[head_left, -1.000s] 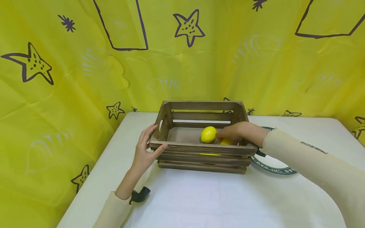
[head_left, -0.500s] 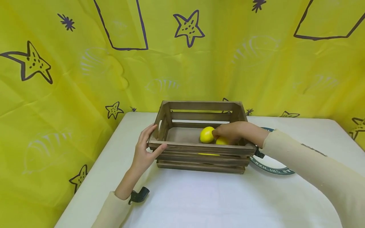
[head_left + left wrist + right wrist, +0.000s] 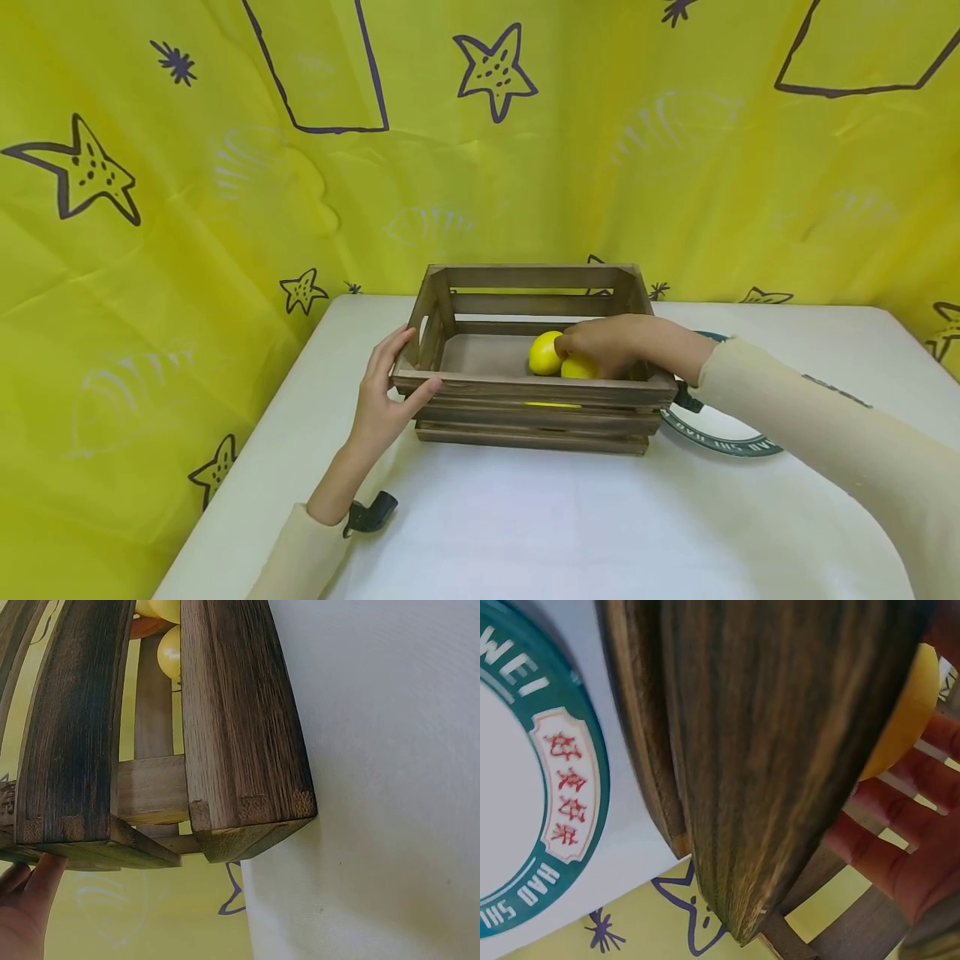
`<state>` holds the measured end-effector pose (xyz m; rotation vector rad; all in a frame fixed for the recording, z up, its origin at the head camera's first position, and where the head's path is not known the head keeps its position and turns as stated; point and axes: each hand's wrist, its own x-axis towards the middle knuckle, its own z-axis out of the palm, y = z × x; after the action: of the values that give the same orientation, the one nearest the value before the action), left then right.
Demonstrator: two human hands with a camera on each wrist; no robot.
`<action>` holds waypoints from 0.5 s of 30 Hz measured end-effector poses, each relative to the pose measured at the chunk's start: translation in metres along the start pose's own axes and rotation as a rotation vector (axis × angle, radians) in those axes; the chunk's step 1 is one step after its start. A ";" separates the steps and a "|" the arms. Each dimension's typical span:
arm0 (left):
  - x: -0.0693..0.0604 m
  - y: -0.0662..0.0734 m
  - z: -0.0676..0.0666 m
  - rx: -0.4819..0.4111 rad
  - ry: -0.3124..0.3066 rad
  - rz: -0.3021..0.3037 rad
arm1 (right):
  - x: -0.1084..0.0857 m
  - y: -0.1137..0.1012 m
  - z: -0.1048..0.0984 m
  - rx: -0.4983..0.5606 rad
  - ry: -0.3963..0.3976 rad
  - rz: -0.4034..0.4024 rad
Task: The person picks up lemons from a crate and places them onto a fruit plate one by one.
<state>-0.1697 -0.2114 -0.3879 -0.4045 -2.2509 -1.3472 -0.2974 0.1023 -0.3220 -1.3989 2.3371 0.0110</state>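
Observation:
A brown slatted wooden crate [image 3: 525, 390] stands on the white table. My left hand [image 3: 382, 400] holds its left front corner, thumb on the front rim and fingers over the end; in the left wrist view the fingers [image 3: 46, 881] touch the crate's end. Inside, towards the right, one lemon [image 3: 545, 353] lies beside a second lemon [image 3: 579, 367]. My right hand [image 3: 607, 340] reaches in over the right end and grips the second lemon, fingertips close to the first. Through the right wrist view its fingers lie around the lemon [image 3: 907, 712]; the crate's slats partly cover them.
A white plate with a green lettered rim [image 3: 738, 447] lies right of the crate, partly under my right forearm. Behind the table [image 3: 510, 517] hangs a yellow curtain [image 3: 570, 183] with starfish drawings.
My right hand has shifted slightly left inside the crate, and the lemon under it has come along, closer to the other lemon. The left hand keeps its place on the crate.

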 end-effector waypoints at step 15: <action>0.000 0.002 -0.002 -0.003 0.003 -0.006 | -0.005 -0.005 -0.002 0.064 0.170 -0.054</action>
<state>-0.1684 -0.2123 -0.3860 -0.3971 -2.2495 -1.3541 -0.2917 0.1036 -0.3178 -1.4823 2.4107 -0.2044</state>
